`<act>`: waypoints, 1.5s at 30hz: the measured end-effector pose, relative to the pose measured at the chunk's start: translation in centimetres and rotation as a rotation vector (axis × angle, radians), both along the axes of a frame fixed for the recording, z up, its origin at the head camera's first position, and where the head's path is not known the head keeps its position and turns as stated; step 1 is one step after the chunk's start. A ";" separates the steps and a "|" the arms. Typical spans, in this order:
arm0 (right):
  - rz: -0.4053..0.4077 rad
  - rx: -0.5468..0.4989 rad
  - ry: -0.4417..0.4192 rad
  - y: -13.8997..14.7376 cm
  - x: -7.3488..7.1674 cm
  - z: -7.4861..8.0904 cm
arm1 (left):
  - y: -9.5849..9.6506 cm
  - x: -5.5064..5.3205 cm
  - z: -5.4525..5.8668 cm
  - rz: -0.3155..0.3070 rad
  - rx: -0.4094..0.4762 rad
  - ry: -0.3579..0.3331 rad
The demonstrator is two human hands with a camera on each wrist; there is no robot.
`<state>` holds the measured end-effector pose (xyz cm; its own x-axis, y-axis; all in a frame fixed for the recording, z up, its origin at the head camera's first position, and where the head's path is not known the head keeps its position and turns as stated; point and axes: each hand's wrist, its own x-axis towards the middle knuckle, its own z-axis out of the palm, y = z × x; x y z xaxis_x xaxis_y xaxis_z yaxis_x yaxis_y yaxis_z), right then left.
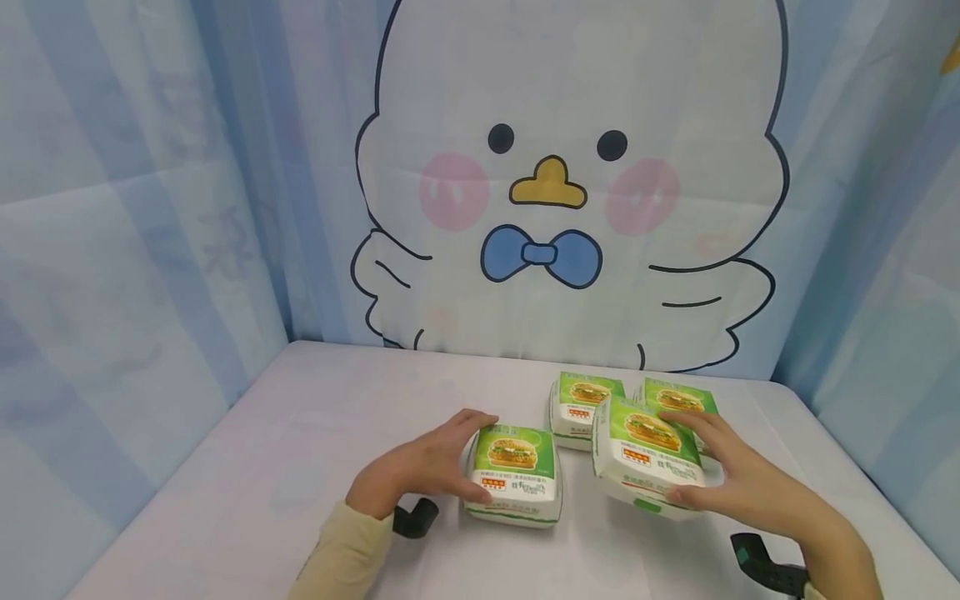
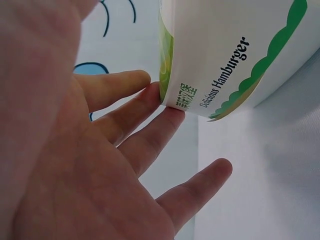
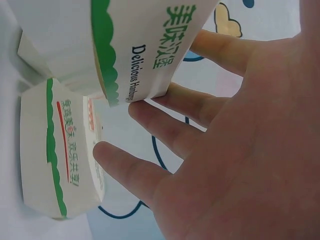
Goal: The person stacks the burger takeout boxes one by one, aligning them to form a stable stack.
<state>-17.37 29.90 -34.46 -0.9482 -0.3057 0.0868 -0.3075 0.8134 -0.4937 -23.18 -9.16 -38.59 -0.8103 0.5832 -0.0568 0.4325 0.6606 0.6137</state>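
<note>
Between the thumb and fingers of my left hand (image 1: 416, 468) is a green and white hamburger box (image 1: 517, 475), gripped across its front and back edges and standing level on the table. In the left wrist view, fingertips touch the upper edge of that box (image 2: 215, 55). My right hand (image 1: 761, 487) holds a second hamburger box (image 1: 648, 454), tilted and raised off the table. This one overlaps two similar boxes behind it, a back left box (image 1: 577, 408) and a back right box (image 1: 686, 398). The right wrist view shows the held box (image 3: 145, 45) with another box (image 3: 62, 155) beyond it.
A white table (image 1: 315, 442) lies under the boxes. At its back hangs a curtain (image 1: 540, 317) printed with a cartoon bird, and pale blue fabric (image 1: 127, 292) closes off the left and right sides. A dark strap mount (image 1: 765, 567) sits at each wrist.
</note>
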 end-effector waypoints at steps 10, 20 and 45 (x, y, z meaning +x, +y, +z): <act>0.003 -0.023 0.011 -1.1 -0.1 0.0 | 0.3 0.0 0.0 0.007 -0.010 -0.010; -0.002 -0.028 0.052 -3.1 -0.1 -0.1 | 0.3 -0.1 0.0 -0.017 -0.010 0.021; 0.019 -0.051 0.167 -6.3 -0.4 -1.0 | 0.2 0.0 0.2 -0.015 0.068 -0.012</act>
